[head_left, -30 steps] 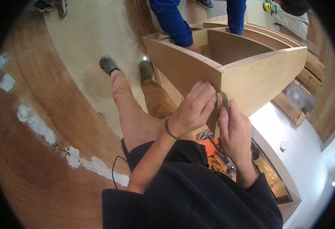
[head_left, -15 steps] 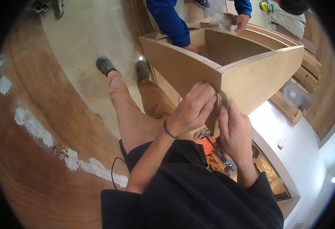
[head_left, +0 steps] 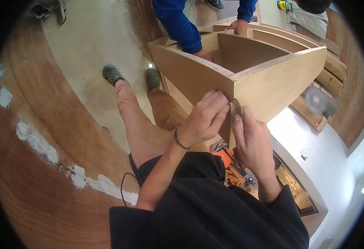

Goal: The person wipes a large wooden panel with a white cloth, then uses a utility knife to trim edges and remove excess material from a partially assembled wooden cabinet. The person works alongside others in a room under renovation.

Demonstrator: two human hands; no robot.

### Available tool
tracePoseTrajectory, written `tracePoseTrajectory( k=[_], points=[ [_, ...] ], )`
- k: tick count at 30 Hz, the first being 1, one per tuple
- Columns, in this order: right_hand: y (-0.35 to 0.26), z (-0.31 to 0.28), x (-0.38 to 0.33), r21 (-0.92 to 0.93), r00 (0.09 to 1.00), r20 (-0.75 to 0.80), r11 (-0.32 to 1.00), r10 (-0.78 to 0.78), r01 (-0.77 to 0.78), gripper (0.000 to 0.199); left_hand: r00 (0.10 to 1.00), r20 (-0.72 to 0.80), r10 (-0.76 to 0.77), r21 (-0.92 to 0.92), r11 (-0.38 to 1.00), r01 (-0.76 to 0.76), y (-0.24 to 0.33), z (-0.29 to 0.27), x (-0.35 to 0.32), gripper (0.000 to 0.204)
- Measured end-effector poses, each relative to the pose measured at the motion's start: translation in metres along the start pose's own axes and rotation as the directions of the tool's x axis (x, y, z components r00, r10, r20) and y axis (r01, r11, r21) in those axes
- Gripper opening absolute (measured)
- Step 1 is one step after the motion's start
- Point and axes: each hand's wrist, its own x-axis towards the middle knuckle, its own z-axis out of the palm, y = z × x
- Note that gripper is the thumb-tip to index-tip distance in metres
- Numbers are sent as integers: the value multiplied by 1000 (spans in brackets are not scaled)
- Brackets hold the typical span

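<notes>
A pale plywood cabinet carcass [head_left: 273, 85] with open compartments stands in front of me, one vertical corner facing my hands. Curled fingers of my left hand [head_left: 205, 120] press together against the left face of that corner; whatever they pinch is hidden. My right hand [head_left: 252, 141] is wrapped round a slim, dark greyish-brown hand tool [head_left: 237, 108], its thumb lying along it. The tool's upper end meets the corner edge, close to my left fingertips. Its exact kind is not clear.
Across the cabinet, a co-worker in blue sleeves [head_left: 177, 25] has both hands on it. Cardboard boxes [head_left: 331, 85] and a round clear-lidded object [head_left: 316, 99] sit at right. Tools on an orange surface [head_left: 216, 150] lie below my hands. A curved brown wood panel [head_left: 49, 186] with white filler patches fills the left.
The co-worker's right-side hand has come down onto a cabinet divider, and the crumpled pale thing it held is out of sight. My tool has shifted slightly along the corner edge.
</notes>
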Motion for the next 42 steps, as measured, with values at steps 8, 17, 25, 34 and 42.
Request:
tracePoseTrajectory(
  k=[8,17,25,34,42],
  points=[
    [-3,-3,3,-18,1000,23,1000,-9,10,15,998,-61,25,0,1000,-25,-1,2,0,2],
    [-7,-6,5,-64,999,33,998,-16,18,16,999,-27,27,27,999,-27,-6,2,-7,7],
    [-2,-5,-29,244,985,-170,969,13,29,13,990,-135,42,218,976,-12,6,3,1,15],
    [33,23,-25,257,985,-171,964,-29,73,16,986,-108,127,512,857,-55,21,5,2,16],
    [37,34,-13,269,965,-234,946,-118,181,17,983,-180,41,462,886,48,30,13,1,9]
  ],
)
